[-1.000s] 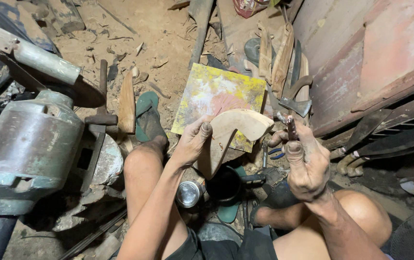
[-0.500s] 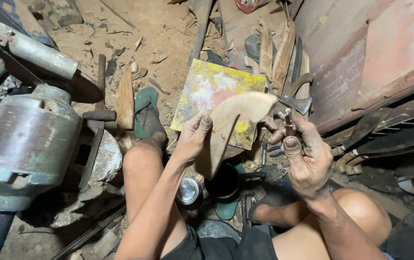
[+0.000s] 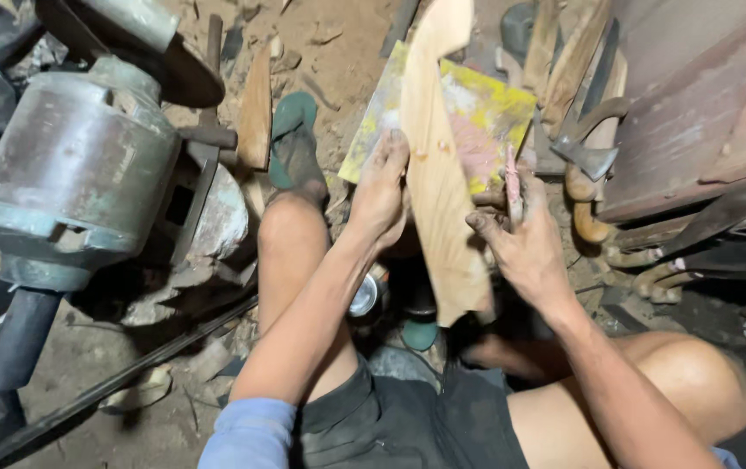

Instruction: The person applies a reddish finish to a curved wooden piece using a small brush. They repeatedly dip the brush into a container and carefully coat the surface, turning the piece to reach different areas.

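My left hand grips the left edge of a long, curved piece of pale wood that stands nearly upright in front of me. Against the wood's right edge rests my right hand, which also holds a small thin reddish tool pointing upward. Behind the wood lies a flat board stained yellow and pink on the dirt floor. My bare legs stretch out below, one foot in a green sandal.
A large grey motor housing with a shaft sits at the left. Wooden handles and a metal axe head lie at upper right beside a rusty metal box. A small metal can sits between my legs.
The wood piece has turned from a sideways tilt to nearly upright and come closer to me. Both hands have shifted along its edges.
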